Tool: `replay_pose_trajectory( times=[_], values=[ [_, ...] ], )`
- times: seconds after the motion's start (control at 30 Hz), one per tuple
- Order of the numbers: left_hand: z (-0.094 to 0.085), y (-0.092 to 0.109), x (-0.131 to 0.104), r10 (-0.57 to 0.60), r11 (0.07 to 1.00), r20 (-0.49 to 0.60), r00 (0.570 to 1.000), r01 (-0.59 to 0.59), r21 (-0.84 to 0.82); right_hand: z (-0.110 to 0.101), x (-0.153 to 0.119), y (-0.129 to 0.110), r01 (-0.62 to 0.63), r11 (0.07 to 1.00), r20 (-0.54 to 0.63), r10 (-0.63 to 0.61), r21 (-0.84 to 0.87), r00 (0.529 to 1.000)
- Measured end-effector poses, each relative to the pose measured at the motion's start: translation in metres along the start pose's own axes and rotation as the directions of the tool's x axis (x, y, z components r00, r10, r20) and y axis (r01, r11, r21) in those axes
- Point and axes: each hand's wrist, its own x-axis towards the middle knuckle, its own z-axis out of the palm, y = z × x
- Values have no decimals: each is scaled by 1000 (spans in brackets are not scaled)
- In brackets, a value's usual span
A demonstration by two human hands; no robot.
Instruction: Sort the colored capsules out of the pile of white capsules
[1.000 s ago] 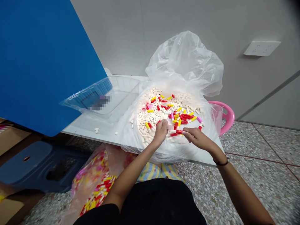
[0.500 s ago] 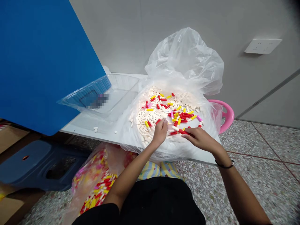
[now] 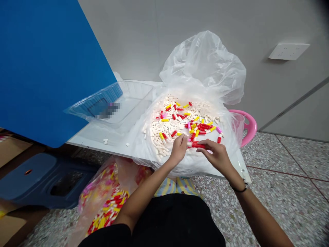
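Observation:
My right hand (image 3: 215, 153) is closed in a pinch on the red part of a small red-and-white capsule-shaped piece (image 3: 199, 145). Its white end points left and meets the fingertips of my left hand (image 3: 179, 147). That hand is closed too, and what lies between its fingers is hidden. Both hands are over the near edge of a spread clear plastic bag (image 3: 144, 144). On the bag lies a heap of small white pieces (image 3: 160, 132). Red, yellow and pink capped pieces (image 3: 203, 127) are scattered over the heap, mostly just beyond my hands.
A clear plastic tray (image 3: 133, 103) stands left on the white table (image 3: 87, 137), beside a blue panel (image 3: 46, 68). Below is a bag of coloured pieces (image 3: 110, 209), near a dark blue stool (image 3: 31, 178). A pink handle (image 3: 250, 128) sticks out at right.
My right hand has moved left, bringing the red-and-white piece against my left fingertips. My left hand has shifted slightly right. The piece now lies flatter.

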Motion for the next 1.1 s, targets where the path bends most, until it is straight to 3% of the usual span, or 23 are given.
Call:
replay_pose_trajectory(
  times=[0.07,0.13,0.23,0.3,0.4,0.47,0.5,0.57,0.67,0.73,0.8,0.87,0.97,1.03,1.1],
  values=[
    [0,6,-10,58,997,-30,998,-56,44,2,-2,-2,-157,974,29,154,162,988],
    [-3,12,-20,175,977,-23,984,-170,126,3,-3,-3,-357,877,168,319,320,933],
    [-9,14,-28,296,933,56,954,-301,196,2,-4,-4,-512,770,345,396,381,851],
    [-11,11,-27,231,956,46,972,-236,172,3,-8,-4,-445,820,281,360,359,890],
    [-11,7,-19,63,996,5,998,-64,60,6,-15,-6,-138,979,12,138,149,990],
    [-11,9,-17,42,999,20,999,-42,29,6,-20,-7,1,1000,-63,-2,-3,998],
    [-12,10,-18,62,997,29,998,-64,45,6,-21,-8,9,1000,-47,-9,-13,999],
    [-15,14,-21,143,982,40,989,-147,116,4,-22,-10,-94,991,61,88,99,994],
    [-20,12,-28,283,927,111,953,-301,222,3,-22,-10,-347,882,268,267,318,926],
    [-23,5,-29,340,891,190,921,-381,249,6,-21,-5,-443,811,337,324,383,884],
    [-23,-5,-25,342,874,236,910,-400,275,9,-19,6,-475,796,358,348,375,866],
    [-21,-15,-16,290,872,238,927,-358,334,11,-13,22,-447,848,320,356,283,878],
    [-20,-27,6,180,867,188,966,-246,434,5,1,51,-286,957,62,289,-54,955],
    [-23,-33,24,132,855,124,984,-176,488,-4,12,68,-205,897,-90,184,-392,979],
    [-29,-39,43,117,807,69,991,-136,574,-14,21,82,-184,730,-93,164,-658,982]
  ],
)
